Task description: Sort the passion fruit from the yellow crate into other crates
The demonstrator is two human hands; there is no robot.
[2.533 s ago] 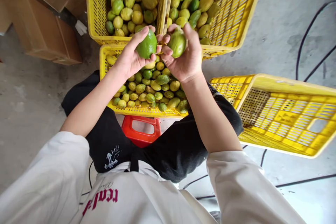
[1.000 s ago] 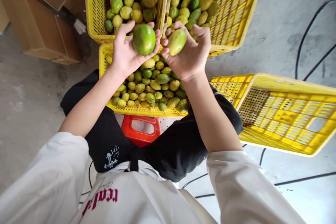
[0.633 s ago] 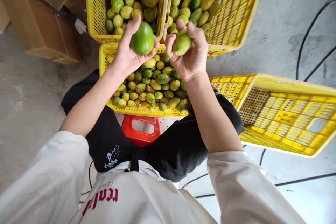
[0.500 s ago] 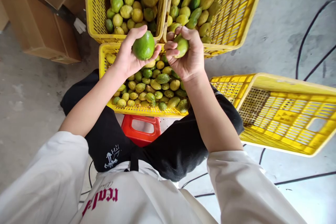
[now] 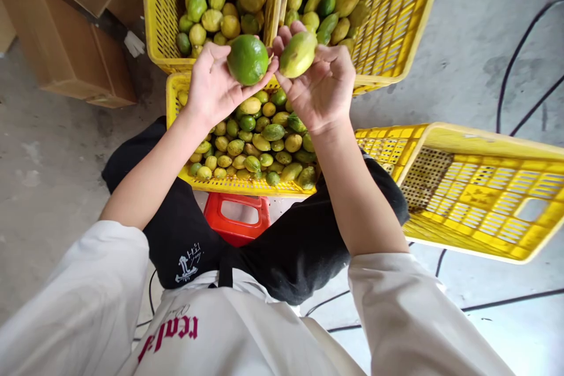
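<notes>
Left hand (image 5: 214, 87) curled loosely round green fruit (image 5: 247, 60), right hand (image 5: 326, 89) likewise on yellower fruit (image 5: 298, 54), both over crate (image 5: 251, 190): light, steady support from below should serve best!

Round glossy green fruit (image 5: 247, 60): underside hidden by left hand (image 5: 218, 83). Upper-right yellow slatted plastic crate (image 5: 399, 14) cut off by top edge. Small white script (image 5: 192, 255) on black trousers (image 5: 291, 249) illegible.

Left grip (image 5: 215, 85) holding green fruit (image 5: 248, 60), right grip (image 5: 325, 85) holding yellow-green fruit (image 5: 298, 54)
</notes>
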